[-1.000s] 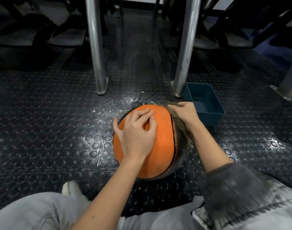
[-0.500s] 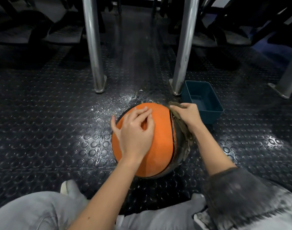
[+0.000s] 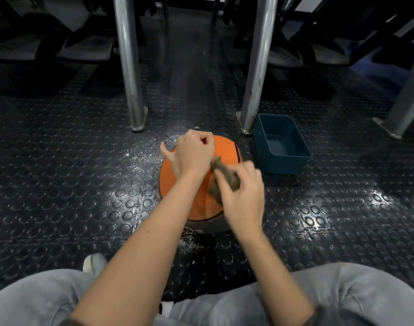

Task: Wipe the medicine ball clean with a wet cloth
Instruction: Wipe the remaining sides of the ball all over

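Note:
The orange and black medicine ball sits on the studded black floor in front of my knees. My left hand lies over its far top, fingers curled over the edge and thumb sticking out to the left. Over the ball's right side, my right hand grips a bunched brown cloth, which touches the orange surface. That hand is blurred by motion. The hands and forearms hide much of the ball's top, and a black band shows along its near bottom edge.
A dark blue plastic tub stands just right of the ball. Two metal posts rise behind it, and a third post stands far right. Wet specks lie on the floor left of the ball. My shoe is near left.
My right hand came off the ball's far right side and swept the cloth onto the near top. The left hand slid to the far top and curled. The ball's black part turned towards me.

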A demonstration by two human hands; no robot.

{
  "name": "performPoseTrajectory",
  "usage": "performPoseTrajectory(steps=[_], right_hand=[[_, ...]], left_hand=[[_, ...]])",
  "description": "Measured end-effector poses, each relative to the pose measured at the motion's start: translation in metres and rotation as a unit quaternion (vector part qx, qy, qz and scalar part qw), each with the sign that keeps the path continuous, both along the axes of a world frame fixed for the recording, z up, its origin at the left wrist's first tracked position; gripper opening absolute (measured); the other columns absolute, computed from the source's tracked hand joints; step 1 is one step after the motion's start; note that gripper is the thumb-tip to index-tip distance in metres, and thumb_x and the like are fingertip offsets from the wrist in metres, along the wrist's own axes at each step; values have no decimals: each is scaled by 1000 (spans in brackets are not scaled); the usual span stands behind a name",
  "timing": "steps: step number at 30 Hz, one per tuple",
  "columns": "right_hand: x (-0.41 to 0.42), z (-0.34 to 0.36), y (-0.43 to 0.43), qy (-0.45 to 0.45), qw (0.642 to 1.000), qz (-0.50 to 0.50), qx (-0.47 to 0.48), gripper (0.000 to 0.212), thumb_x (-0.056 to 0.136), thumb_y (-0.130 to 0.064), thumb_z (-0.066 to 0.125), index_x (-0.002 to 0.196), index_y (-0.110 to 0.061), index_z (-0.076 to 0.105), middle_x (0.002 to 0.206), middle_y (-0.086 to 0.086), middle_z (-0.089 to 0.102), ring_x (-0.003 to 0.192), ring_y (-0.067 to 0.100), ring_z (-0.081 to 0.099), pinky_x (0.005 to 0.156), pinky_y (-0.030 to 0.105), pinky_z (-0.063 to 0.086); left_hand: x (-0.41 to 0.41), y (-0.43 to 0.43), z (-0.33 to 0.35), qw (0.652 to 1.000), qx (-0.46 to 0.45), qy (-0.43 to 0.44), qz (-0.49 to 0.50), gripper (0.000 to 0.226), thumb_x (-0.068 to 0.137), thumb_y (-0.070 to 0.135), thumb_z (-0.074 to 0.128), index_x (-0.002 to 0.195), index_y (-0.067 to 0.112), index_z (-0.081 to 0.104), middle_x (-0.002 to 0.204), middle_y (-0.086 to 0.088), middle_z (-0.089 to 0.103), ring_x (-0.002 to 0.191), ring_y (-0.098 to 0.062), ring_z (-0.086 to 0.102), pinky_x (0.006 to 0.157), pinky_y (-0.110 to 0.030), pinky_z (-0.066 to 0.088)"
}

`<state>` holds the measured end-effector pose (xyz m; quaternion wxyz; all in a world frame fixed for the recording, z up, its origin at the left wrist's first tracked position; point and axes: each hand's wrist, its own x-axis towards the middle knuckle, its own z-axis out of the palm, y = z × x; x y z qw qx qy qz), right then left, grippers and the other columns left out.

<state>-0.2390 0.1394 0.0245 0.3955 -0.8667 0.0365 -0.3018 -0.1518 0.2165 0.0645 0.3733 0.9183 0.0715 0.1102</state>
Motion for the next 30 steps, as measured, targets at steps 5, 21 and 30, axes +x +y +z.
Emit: performPoseTrajectory(steps=[5, 21, 30], right_hand=[[-39, -57, 17, -28, 999, -46, 0, 17, 85, -34, 58, 91, -20, 65, 90, -7, 49, 82, 11, 46, 72, 30, 37], [12, -6, -6, -5, 989, -117, 89, 20, 87, -34, 59, 93, -16, 65, 95, -5, 47, 92, 12, 44, 83, 28, 33], [35, -4, -15, 9, 969, -208, 133, 14, 88, -34, 62, 91, -20, 61, 95, -3, 44, 95, 16, 42, 85, 32, 34]], left_hand=[[25, 5, 9, 998, -5, 43, -37, 29, 95, 34, 44, 91, 29, 72, 104, 6, 69, 111, -19, 54, 112, -51, 3], [17, -10, 6, 999, 15, 5, -46, 25, 91, 32, 47, 95, 33, 72, 114, 9, 66, 113, -17, 54, 109, -53, 11], [13, 6, -7, 995, 3, -41, -89, 22, 91, 38, 51, 96, 37, 71, 114, 17, 65, 116, -10, 52, 113, -43, 8]])
